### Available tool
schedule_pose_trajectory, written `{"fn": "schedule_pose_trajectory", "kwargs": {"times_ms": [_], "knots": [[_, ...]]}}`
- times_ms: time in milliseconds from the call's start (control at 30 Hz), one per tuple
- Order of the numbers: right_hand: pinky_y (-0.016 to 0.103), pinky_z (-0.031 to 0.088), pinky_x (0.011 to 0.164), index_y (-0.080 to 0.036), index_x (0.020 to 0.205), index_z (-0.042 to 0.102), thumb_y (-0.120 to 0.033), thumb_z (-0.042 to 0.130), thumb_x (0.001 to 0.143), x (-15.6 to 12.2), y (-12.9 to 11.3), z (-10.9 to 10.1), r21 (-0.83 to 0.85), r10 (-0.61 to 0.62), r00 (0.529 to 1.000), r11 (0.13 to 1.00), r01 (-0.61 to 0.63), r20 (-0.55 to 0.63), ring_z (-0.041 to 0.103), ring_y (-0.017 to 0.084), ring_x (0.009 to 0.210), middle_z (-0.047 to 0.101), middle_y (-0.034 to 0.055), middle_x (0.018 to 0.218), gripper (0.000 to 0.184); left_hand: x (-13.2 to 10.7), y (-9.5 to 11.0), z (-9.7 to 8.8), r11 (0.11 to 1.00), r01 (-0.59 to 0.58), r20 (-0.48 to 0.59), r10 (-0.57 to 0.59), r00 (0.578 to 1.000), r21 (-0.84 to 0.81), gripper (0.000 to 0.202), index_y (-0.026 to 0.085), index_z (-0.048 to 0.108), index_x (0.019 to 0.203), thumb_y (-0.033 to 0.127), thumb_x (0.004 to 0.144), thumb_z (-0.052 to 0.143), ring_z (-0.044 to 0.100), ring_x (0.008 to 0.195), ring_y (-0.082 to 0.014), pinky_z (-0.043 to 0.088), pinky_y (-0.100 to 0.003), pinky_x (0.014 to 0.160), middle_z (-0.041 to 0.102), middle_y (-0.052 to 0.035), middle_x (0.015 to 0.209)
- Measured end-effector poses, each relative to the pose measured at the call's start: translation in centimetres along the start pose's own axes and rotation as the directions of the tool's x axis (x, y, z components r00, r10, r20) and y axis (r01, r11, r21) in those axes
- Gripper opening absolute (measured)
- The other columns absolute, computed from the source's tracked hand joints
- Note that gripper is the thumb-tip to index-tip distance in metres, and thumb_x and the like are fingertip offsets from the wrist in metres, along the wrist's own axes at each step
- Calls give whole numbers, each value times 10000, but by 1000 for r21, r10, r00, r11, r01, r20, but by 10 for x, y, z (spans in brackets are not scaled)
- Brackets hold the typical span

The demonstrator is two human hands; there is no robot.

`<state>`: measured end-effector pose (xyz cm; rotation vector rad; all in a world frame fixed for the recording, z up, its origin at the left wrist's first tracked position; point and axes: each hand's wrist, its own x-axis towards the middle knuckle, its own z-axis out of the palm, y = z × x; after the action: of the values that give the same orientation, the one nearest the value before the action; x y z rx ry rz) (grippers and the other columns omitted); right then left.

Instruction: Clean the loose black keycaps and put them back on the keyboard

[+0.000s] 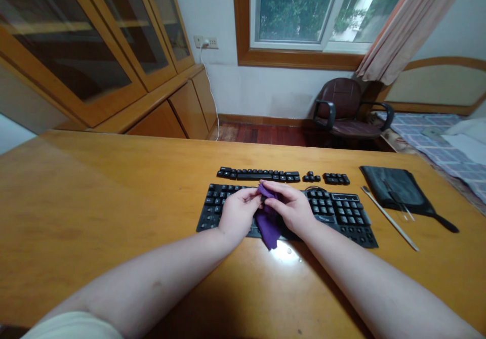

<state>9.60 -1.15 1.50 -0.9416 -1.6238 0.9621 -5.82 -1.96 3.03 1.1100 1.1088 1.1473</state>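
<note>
Both hands are working close together here: the left hand [239, 210] has its fingertips pinched, looks like on a small black keycap [263, 199], and the right hand [294, 207] is closed on a purple cloth [269, 230] bunched around that little piece. Exact finger contact is partly hidden, so I can't tell which tip is on what. The cap sits between the two hands, just above the keyboard [347, 207], with the cloth's tail hanging over the front edge. My guess on handling: the cap is next to weightless, hard plastic, a bit slick and easy to ping away, so hold it by opposite side walls and don't squeeze the rim hard. Cloth's soft and floppy, no shape of its own; grab it near the cap, since the loose end could drag across keys. Keyboard's stiff and likely way heavier; I'd lift it by both short ends. Behind it there's a row of loose keycaps [258, 175], light enough to scatter if bumped. Off to the right: a slim pale brush [395, 222], best held mid-handle, and a flat black pouch [412, 184] with a thin wire tool [398, 202] on it, which probably bends easily.
</note>
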Motion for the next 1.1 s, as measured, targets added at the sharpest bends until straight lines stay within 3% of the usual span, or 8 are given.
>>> {"fn": "schedule_pose_trajectory", "kwargs": {"times_ms": [133, 233, 367, 500, 733, 867, 1000, 1100], "knots": [[414, 490, 920, -310, 1157, 619, -281, 633, 800, -4, 1, 1, -74, 47, 993, 996, -55, -110, 639, 217, 1013, 670, 38, 1141, 359, 1, 2, 1, 1000, 21, -54, -20, 998, 19, 152, 132, 697, 766, 253, 675, 679, 580, 611, -132, 462, -247, 621, 672, -24, 674], [415, 497, 900, -302, 1057, 673, -261, 600, 829, -6, -2, 0, -98, -62, 980, 994, 44, -188, 644, 213, 993, 689, 42, 1098, 243, 1, 1, 1, 999, 48, -86, -48, 995, -1, 187, 126, 685, 757, 282, 653, 702, 577, 593, -127, 463, -246, 606, 672, -26, 674], [428, 471, 918, -328, 1077, 662, -230, 605, 826, -2, -7, -3, -269, -319, 948, 914, 305, -9, 598, 214, 1063, 616, 46, 1232, 276, -1, 0, 1, 997, 74, -27, -75, 997, -16, 141, 127, 666, 666, 266, 653, 688, 560, 577, -119, 445, -228, 585, 642, -10, 602], [446, 455, 930, -317, 1280, 509, -241, 561, 856, 3, -7, -7, -401, -358, 920, 828, 392, 161, 554, 221, 1119, 530, 73, 1333, 434, -5, 2, 2, 993, 114, 36, -112, 993, -41, 152, 131, 670, 682, 279, 696, 642, 533, 547, -99, 423, -212, 561, 638, -5, 606], [432, 478, 878, -326, 1245, 544, -231, 597, 832, -1, -7, -11, -477, -457, 884, 757, 446, 102, 571, 225, 1061, 568, 85, 1282, 427, -5, 8, 2, 994, 96, 74, -92, 993, -58, 168, 135, 644, 630, 294, 659, 690, 526, 550, -104, 431, -223, 579, 611, 4, 579], [411, 478, 886, -317, 1223, 568, -197, 574, 842, -3, -12, -10, -469, -438, 890, 765, 441, 123, 556, 218, 1095, 569, 86, 1269, 399, -5, 7, 2, 988, 121, 103, -111, 988, -92, 203, 129, 637, 614, 317, 646, 704, 510, 551, -103, 416, -219, 573, 603, 3, 568], [402, 491, 853, -377, 1109, 638, -194, 610, 813, -3, -13, -11, -455, -463, 884, 774, 440, 67, 587, 208, 1015, 636, 37, 1130, 349, -4, 2, 2, 981, 162, 78, -154, 985, -108, 168, 127, 649, 645, 286, 642, 702, 512, 561, -106, 403, -220, 572, 618, -6, 589], [431, 477, 889, -372, 1149, 615, -230, 607, 817, -2, -12, -12, -454, -396, 914, 800, 392, 91, 560, 229, 1080, 576, 50, 1243, 361, -3, -1, 1, 982, 158, 110, -146, 983, -105, 175, 123, 658, 668, 294, 658, 694, 509, 568, -108, 398, -222, 571, 626, -15, 611]]}}
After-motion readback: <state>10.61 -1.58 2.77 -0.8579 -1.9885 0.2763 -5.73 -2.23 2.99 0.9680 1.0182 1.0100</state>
